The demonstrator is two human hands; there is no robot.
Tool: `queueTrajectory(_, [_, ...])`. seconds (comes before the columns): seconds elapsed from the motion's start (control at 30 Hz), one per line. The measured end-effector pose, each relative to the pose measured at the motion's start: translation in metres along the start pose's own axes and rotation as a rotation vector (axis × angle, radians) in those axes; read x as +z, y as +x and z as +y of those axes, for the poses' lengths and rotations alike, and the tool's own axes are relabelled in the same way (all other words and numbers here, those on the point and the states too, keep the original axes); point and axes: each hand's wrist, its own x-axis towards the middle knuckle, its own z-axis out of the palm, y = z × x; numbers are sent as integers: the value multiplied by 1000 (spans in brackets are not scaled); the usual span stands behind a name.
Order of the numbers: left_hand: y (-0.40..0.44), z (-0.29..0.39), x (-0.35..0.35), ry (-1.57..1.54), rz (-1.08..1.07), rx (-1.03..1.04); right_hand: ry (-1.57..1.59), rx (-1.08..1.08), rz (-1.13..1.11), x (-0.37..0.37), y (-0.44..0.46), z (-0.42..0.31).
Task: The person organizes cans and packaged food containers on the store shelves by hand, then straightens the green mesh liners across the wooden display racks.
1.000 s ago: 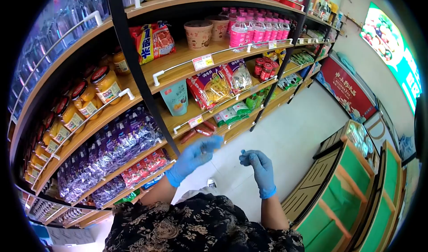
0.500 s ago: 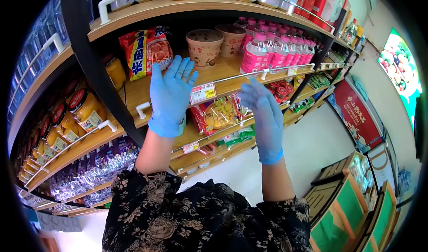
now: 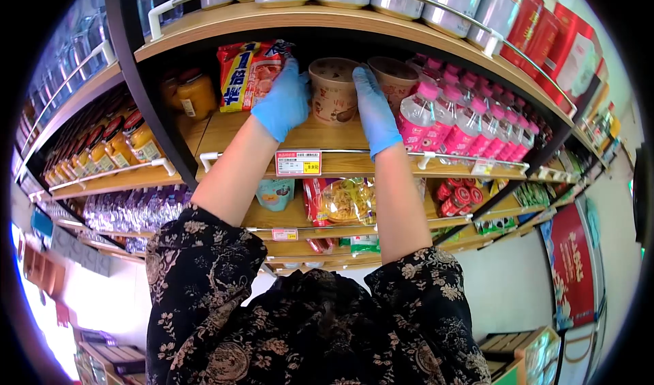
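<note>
On the upper middle shelf a brown paper tub stands between my two blue-gloved hands. My left hand is at the tub's left side, beside a red and yellow snack bag, its fingers partly hidden. My right hand lies along the tub's right side, fingers extended upward, in front of a second tub. Whether either palm presses on the first tub is hard to see. Pink-capped bottles stand to the right of my right hand.
A white rail with a price tag runs along the shelf front. Silver cans line the shelf above. Jars fill the left shelf. Noodle packs and red cans sit below. A black post stands left.
Both hands have moved forward into the shelf, to either side of the front tub. The view has shifted closer to the shelf and turned to the right.
</note>
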Motion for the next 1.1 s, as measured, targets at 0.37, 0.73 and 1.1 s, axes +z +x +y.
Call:
queueTrajectory(0.37, [-122,10,-39,190,282,383,323,-30,-465,41,-52,-34])
queueTrajectory(0.73, [-165,-17,-28,391,326,784,142,-381,-319,73,-71,-27])
queueTrajectory(1.1, [-54,-48,41,-112,-27,219,-1348,-257,192,-1,7,-3])
